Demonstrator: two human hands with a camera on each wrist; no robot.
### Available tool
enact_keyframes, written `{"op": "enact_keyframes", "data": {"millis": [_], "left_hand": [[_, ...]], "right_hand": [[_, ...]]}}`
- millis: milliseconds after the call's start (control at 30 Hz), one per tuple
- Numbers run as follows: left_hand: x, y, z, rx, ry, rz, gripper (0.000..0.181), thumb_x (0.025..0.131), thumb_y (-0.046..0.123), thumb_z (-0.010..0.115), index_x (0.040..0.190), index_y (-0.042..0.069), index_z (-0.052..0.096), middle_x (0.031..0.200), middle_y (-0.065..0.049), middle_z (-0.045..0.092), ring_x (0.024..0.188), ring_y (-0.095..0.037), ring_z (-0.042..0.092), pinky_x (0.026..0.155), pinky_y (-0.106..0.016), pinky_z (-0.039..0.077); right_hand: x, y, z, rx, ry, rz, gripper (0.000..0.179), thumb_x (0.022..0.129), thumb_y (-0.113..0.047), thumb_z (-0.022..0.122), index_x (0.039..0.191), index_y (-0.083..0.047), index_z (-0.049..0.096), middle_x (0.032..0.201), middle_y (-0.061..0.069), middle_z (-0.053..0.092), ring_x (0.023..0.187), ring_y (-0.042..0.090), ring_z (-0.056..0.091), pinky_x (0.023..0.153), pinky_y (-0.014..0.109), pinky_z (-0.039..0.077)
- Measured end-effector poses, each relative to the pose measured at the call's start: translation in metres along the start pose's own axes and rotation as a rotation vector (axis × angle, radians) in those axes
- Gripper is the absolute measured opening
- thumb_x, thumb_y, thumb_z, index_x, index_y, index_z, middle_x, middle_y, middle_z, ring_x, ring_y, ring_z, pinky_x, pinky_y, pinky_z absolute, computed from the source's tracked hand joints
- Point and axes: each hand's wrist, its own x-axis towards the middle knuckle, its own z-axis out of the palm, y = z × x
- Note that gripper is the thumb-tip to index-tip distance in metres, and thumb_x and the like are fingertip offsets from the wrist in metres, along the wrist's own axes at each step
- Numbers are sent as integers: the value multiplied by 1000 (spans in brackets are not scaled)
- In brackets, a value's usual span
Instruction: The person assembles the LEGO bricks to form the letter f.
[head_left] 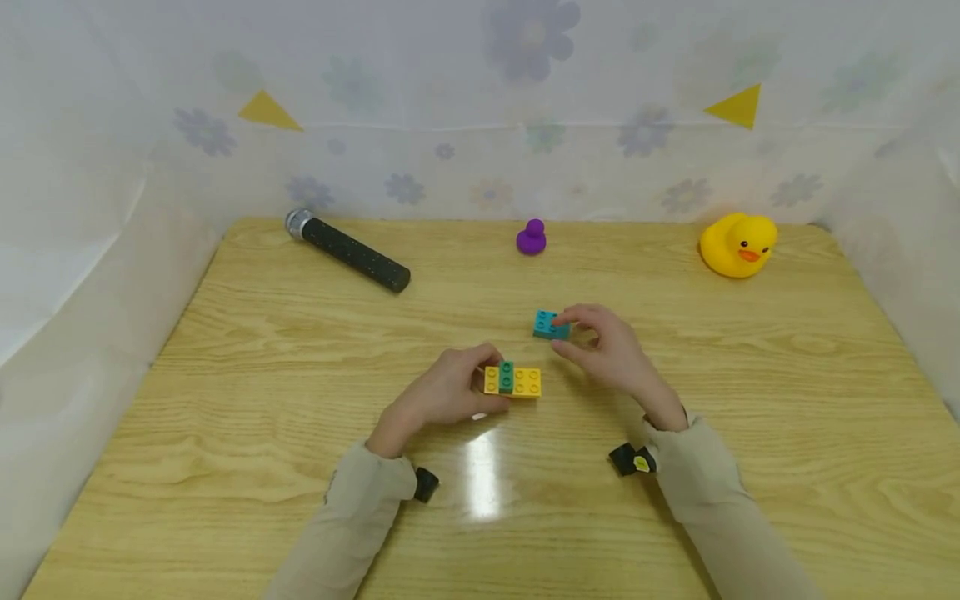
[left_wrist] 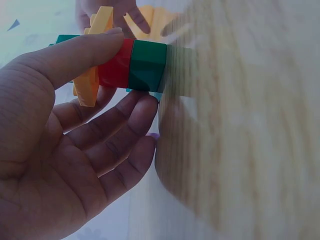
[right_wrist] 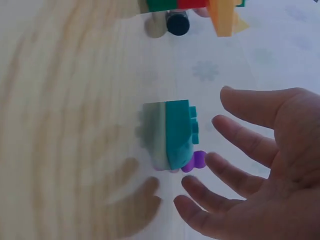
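In the head view my left hand [head_left: 448,390] grips a stack of toy building bricks near the middle of the table, thumb on the near side. A long yellow brick [head_left: 529,382] with a small green brick [head_left: 506,377] on it tops the stack. Below these, the left wrist view shows a red brick [left_wrist: 116,65] and a lower green brick [left_wrist: 148,65]. My right hand [head_left: 611,354] hovers beside a turquoise brick [head_left: 542,324], its fingers spread. From the right wrist, a gap shows between those fingers and the turquoise brick [right_wrist: 177,132], which rests studs up.
A black microphone [head_left: 352,253] lies at the back left of the wooden table [head_left: 240,467]. Farther back are a small purple duck [head_left: 532,239] in the middle and a yellow rubber duck [head_left: 731,246] at right. A flowered white curtain [head_left: 442,75] stands behind the table.
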Motion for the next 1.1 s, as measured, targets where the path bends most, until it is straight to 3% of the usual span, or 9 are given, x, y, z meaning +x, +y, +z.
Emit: {"op": "enact_keyframes", "data": {"millis": [167, 433, 600, 833, 1100], "left_hand": [[1, 1, 0, -1, -9, -10, 37, 83, 24, 77, 112, 11, 58, 88, 3, 60, 70, -12, 54, 59, -25, 46], [1, 0, -1, 6, -7, -8, 38, 83, 24, 76, 113, 10, 58, 89, 3, 60, 72, -12, 54, 61, -25, 46], [1, 1, 0, -7, -5, -6, 36, 83, 23, 77, 111, 11, 58, 90, 3, 61, 72, -13, 55, 61, -25, 46], [1, 1, 0, -29, -8, -5, 34, 83, 21, 77, 110, 11, 58, 88, 3, 61, 69, -13, 55, 57, -24, 46], [0, 1, 0, -39, -5, -2, 34, 83, 20, 76, 110, 11, 58, 90, 3, 61, 69, -13, 55, 57, -24, 47]], "right_hand": [[2, 6, 3, -63, -23, -17, 36, 85, -6, 71, 118, 3, 61, 138, 29, 44, 127, 46, 40, 102, 60, 31], [1, 7, 4, -73, -79, 12, 41, 87, -8, 70, 125, 1, 58, 142, 28, 40, 131, 46, 35, 105, 61, 27], [1, 6, 5, -82, -71, 1, 33, 85, -6, 71, 117, 0, 63, 139, 28, 44, 129, 46, 38, 105, 60, 27], [0, 4, 7, -90, -69, 11, 26, 81, -1, 75, 105, -1, 66, 123, 22, 60, 121, 40, 50, 103, 53, 35], [-1, 2, 8, -104, -59, 25, 20, 79, 3, 75, 96, -2, 67, 111, 18, 65, 111, 38, 56, 98, 53, 40]]}}
